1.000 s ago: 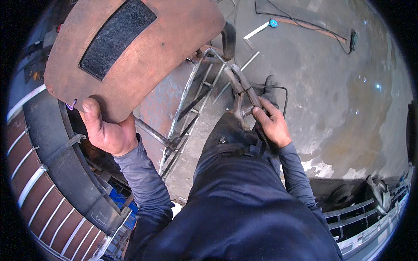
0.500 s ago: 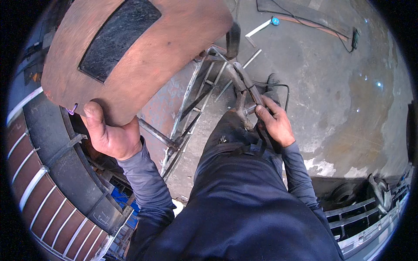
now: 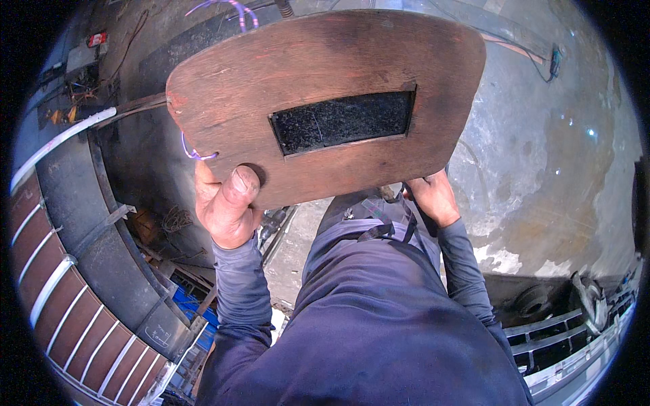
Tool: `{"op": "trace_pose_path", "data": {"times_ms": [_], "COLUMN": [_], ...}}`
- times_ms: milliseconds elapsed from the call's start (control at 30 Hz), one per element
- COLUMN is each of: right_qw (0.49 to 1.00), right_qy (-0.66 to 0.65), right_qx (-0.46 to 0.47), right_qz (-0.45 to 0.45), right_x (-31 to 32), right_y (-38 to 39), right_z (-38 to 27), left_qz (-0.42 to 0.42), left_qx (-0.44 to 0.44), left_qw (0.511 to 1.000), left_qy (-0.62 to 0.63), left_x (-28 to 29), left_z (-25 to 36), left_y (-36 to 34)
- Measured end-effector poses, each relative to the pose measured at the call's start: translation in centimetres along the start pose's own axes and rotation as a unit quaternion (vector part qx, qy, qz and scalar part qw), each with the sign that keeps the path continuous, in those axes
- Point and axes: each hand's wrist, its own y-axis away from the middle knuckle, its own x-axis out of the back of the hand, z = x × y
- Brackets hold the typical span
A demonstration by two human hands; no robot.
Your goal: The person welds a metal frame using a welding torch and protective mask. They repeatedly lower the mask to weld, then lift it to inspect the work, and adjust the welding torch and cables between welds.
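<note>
Head view: brown, round-cornered wooden panel (image 3: 338, 68) with dark window (image 3: 344, 123) (purple cord (image 3: 196, 155) at the panel's left edge) lies before the torso (image 3: 379, 325), gripped lower left by the left hand (image 3: 232, 208); right hand (image 3: 437, 199), partly hidden, grip indeterminable.

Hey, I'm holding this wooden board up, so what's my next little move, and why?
Probably ease the wooden board nearer to look through its dark window: your left hand grips the lower edge, and the solid wood partly hides your right hand.
</note>
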Motion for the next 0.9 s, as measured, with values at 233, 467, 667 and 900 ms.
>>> {"op": "trace_pose_path", "data": {"times_ms": [233,467,667,900], "right_qw": [0.991,0.97,0.998,0.996], "right_qy": [0.114,0.208,-0.065,0.022], "right_qx": [0.071,0.124,0.005,0.091], "right_qz": [0.023,0.028,0.007,0.016], "right_x": [0.1,0.1,1.1,1.1], "right_y": [0.5,0.3,-0.2,-0.8], "right_z": [-1.6,-0.2,-0.6,0.0], "left_qz": [-0.008,0.039,0.116,0.178], "left_qx": [0.006,0.004,-0.04,-0.096], "left_qw": [1.0,0.999,0.992,0.977], "left_qy": [-0.01,-0.019,0.025,0.065], "left_x": [0.2,-0.2,0.7,1.9], "left_z": [-0.1,-0.3,-0.1,1.7], "left_y": [-0.1,0.0,-1.1,-2.7]}}
